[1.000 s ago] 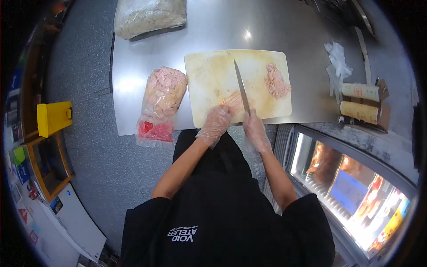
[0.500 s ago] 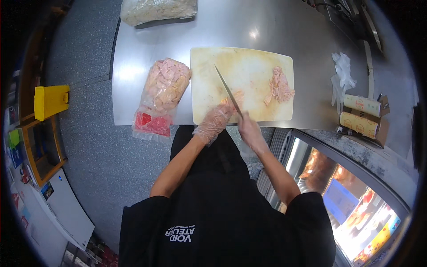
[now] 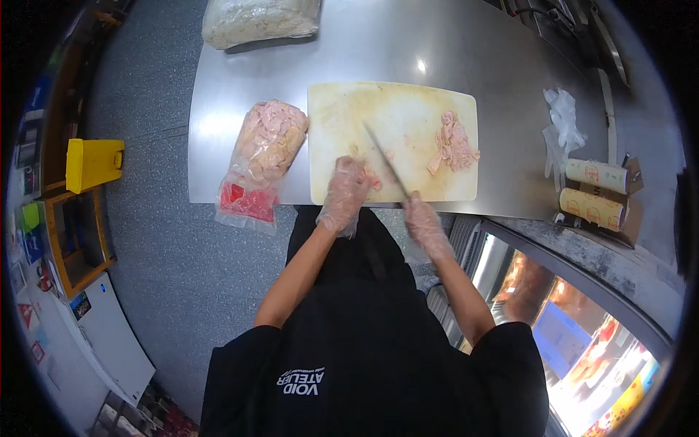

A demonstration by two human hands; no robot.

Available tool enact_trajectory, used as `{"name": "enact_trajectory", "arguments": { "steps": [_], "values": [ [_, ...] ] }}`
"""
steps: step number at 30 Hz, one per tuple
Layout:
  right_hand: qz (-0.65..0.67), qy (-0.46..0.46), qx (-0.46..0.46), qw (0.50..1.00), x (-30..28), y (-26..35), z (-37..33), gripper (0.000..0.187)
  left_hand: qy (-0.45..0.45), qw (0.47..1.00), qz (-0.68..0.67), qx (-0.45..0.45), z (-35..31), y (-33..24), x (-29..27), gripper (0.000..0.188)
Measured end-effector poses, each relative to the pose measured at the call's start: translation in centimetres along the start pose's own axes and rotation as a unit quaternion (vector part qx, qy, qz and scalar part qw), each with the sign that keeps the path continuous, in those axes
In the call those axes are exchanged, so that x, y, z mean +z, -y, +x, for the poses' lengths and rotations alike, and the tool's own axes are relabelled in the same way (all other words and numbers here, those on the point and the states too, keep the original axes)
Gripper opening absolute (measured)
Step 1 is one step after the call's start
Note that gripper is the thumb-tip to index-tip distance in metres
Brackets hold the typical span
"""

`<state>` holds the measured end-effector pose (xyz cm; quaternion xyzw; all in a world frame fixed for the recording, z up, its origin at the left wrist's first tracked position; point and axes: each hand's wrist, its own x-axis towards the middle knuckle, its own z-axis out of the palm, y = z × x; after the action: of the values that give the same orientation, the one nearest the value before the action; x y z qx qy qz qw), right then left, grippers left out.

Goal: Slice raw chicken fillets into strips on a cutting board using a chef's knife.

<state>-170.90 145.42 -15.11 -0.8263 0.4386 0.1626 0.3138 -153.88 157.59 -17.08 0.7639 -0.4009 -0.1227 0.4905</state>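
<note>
On the white cutting board (image 3: pixel 397 98), my left hand (image 3: pixel 345 191), in a clear plastic glove, curls its fingers over a small portion of pink sliced meat (image 3: pixel 373 179), partly hiding it. My right hand (image 3: pixel 427 227), also gloved, is wrapped round the handle of a long kitchen knife (image 3: pixel 386 162). The blade slants up and left across the board, just right of that meat. A heap of cut meat (image 3: pixel 454 144) lies at the board's right side. Left of the board rests a clear bag of pink meat pieces (image 3: pixel 271 138), its red-printed end hanging over the table's front edge.
The board lies on a steel table (image 3: pixel 510 138). A large wrapped pale bundle (image 3: pixel 261 22) sits at the far left. To the right are crumpled plastic gloves (image 3: pixel 564 120) and an open box with rolls (image 3: pixel 593 207). A lit display case (image 3: pixel 575 328) stands at the lower right.
The knife and my right hand have shifted right, away from the left hand. My left hand has turned more upright, its fingers drawn in over the meat.
</note>
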Motion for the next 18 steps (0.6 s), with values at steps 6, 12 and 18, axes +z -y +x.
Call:
{"name": "enact_trajectory", "arguments": {
  "steps": [6,12,18],
  "values": [
    [0.149,-0.077,0.044,0.985,-4.4,0.2,-0.8,0.033,0.235,0.945,0.084,-0.213,2.5,-0.9,0.5,0.028],
    [0.113,-0.103,0.094,0.984,-3.3,-5.2,-0.5,0.034,0.036,0.997,-0.038,0.057,5.2,-3.9,4.0,0.030],
    [0.136,-0.176,0.066,0.973,-4.4,-8.3,-1.1,0.038,0.047,0.998,-0.033,-0.008,3.9,-6.0,0.2,0.027]
  ]
}}
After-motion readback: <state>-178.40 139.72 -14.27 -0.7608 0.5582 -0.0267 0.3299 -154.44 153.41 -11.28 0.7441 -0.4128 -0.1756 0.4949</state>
